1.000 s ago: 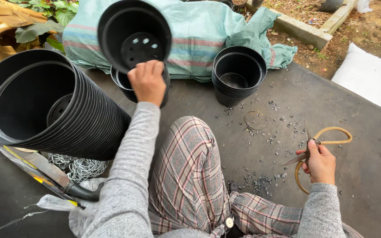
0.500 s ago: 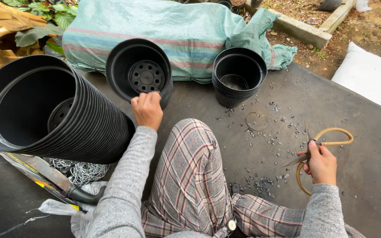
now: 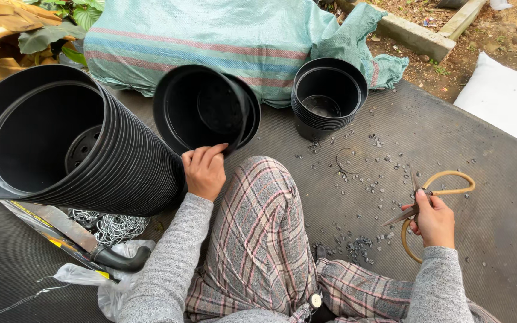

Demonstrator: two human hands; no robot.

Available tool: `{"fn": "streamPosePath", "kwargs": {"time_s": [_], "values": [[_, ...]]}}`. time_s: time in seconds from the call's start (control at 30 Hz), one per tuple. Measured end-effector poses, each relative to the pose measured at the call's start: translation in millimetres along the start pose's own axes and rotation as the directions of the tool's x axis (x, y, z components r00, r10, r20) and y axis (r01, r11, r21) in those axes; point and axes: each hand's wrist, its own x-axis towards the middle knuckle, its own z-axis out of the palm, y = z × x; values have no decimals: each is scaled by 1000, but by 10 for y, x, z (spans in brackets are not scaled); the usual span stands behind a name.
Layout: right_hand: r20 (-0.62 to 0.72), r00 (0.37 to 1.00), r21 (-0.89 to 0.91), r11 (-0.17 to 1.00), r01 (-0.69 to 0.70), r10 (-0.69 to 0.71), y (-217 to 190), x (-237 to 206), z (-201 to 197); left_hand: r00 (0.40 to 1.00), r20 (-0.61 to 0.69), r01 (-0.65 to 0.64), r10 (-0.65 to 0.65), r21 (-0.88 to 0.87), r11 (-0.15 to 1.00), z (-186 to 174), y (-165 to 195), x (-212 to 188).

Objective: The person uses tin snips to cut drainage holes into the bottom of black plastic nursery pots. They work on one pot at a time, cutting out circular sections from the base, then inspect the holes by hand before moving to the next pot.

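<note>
The big pot stack runs off the left edge, so its far rim is cut off, and its own wall hides most of the holed base inside. The left hand covers the near rim of the tilted pot, and whether more pots sit nested behind it cannot be told. The right hand hides the grip of the scissors — where the blades meet the looped handles is unclear. The wire coil lies partly under the stack. The black specks are too small to tell apart.
</note>
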Motion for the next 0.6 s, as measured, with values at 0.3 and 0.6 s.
{"fn": "streamPosePath", "kwargs": {"time_s": [0.3, 0.6], "values": [[-1, 1000, -41, 999, -18, 18, 16, 11, 34, 957, -28, 281, -290, -174, 944, 59, -232, 185], [18, 1000, -71, 997, -2, 3, 30, 14, 63, 761, 31, 607, -648, -387, 694, -145, -330, 163]]}}
